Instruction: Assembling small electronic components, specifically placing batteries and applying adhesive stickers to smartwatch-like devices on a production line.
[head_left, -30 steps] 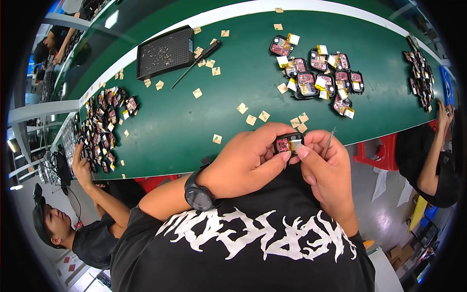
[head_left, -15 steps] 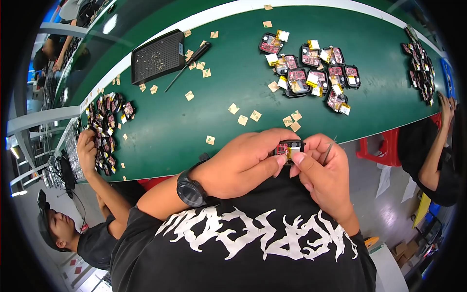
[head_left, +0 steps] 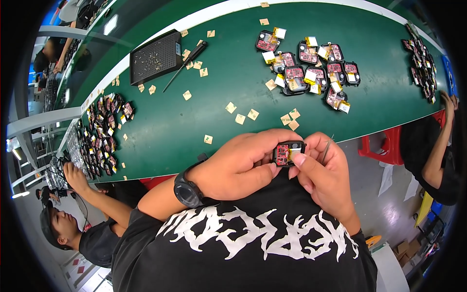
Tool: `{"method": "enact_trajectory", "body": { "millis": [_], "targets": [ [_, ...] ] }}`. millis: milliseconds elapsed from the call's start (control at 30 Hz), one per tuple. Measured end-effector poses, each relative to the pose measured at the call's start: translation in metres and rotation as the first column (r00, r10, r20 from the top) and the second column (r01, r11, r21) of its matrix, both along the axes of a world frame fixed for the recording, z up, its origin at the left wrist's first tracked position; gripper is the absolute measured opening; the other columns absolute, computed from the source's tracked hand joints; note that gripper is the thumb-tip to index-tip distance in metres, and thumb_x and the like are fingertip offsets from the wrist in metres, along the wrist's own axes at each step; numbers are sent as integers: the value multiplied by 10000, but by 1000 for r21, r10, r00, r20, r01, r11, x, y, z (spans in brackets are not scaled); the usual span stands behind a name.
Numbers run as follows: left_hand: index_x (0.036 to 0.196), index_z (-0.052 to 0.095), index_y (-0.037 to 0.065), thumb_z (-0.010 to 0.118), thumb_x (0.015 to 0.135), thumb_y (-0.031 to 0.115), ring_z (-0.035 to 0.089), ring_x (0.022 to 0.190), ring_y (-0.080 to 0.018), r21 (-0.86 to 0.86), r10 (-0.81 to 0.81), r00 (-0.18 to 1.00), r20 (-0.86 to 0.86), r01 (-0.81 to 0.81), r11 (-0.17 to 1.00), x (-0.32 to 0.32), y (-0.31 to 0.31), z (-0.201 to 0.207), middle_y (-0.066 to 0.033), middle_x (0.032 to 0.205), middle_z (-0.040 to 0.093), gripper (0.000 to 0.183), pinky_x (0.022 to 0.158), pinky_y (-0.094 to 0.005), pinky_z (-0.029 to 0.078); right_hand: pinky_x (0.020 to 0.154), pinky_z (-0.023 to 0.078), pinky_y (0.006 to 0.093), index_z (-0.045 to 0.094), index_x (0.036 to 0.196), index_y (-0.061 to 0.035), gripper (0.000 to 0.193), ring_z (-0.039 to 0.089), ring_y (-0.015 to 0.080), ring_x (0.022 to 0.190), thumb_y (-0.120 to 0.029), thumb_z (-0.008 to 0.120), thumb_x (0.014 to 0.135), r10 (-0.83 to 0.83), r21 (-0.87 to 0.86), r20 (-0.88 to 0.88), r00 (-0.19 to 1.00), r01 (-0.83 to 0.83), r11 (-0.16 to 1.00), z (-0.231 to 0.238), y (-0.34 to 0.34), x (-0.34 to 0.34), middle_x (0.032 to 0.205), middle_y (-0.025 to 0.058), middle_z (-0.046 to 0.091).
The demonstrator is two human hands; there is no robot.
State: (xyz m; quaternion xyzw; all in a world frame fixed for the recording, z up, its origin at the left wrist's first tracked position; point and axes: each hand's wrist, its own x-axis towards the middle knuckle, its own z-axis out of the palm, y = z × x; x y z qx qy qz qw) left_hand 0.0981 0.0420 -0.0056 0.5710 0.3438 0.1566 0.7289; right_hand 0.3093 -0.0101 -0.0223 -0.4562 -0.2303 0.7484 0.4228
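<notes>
Just past the table's near edge, my left hand (head_left: 238, 163) is closed round the left side of a small black device housing (head_left: 282, 154) with a red circuit board inside. My right hand (head_left: 328, 173) grips the housing's right side. Its thumb presses on a small flat battery (head_left: 294, 153) with yellow tape, partly covered by that thumb. Between my right fingers a thin metal tool (head_left: 326, 150) sticks up; its kind cannot be made out.
Similar open housings (head_left: 315, 75) lie grouped at the far right. A black tray (head_left: 154, 61) of small bits and a screwdriver (head_left: 187, 63) lie far left, among tan adhesive squares (head_left: 253, 114). Housing piles (head_left: 101, 136) flank the table (head_left: 175, 126); co-workers sit left and right.
My left thumb has drawn back from the circuit board to the housing's edge, showing more of the board. My right thumb stays on the battery. The left co-worker's hand has moved off the pile.
</notes>
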Motion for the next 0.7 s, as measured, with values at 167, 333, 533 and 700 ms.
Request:
{"method": "enact_trajectory", "body": {
  "millis": [167, 333, 533, 700],
  "targets": [
    [1412, 505, 14, 526, 853, -5, 615, 786, -106, 94, -30, 999, -15, 32, 995, -1, 2, 2, -69, 1035, 656, 560, 696, -260, 497, 437, 319, 191, 517, 983, -36, 148, 445, 21, 486, -71, 660, 962, 24, 2, -4, 1000, -24, 1000, 2, 0, 2, 760, 99, 666],
    [1405, 515, 16, 557, 865, 5, 602, 741, -95, 133, -47, 991, -129, 65, 989, 1, 3, 8, -61, 975, 657, 541, 652, -258, 480, 438, 319, 191, 503, 969, -41, 155, 449, 21, 491, -48, 657, 955, 20, 10, 2, 1000, -20, 1000, 2, -2, 3, 768, 108, 669],
    [1372, 547, 19, 597, 956, 45, 573, 659, -78, 244, 53, 994, -98, -28, 969, 6, -2, -5, -29, 934, 660, 419, 596, -245, 458, 439, 319, 192, 492, 976, -42, 161, 456, 25, 498, -29, 650, 952, 28, -8, -38, 999, -29, 1000, 3, -2, 5, 774, 115, 673],
    [1357, 564, 17, 569, 994, 89, 571, 622, -64, 2, -45, 999, -27, 46, 999, 5, 8, 2, -33, 866, 674, 370, 550, -225, 450, 473, 370, 202, 489, 949, -40, 167, 522, 41, 547, -5, 652, 942, 75, -27, -71, 995, -77, 997, 2, -3, 9, 786, 115, 680]
  ]
}}
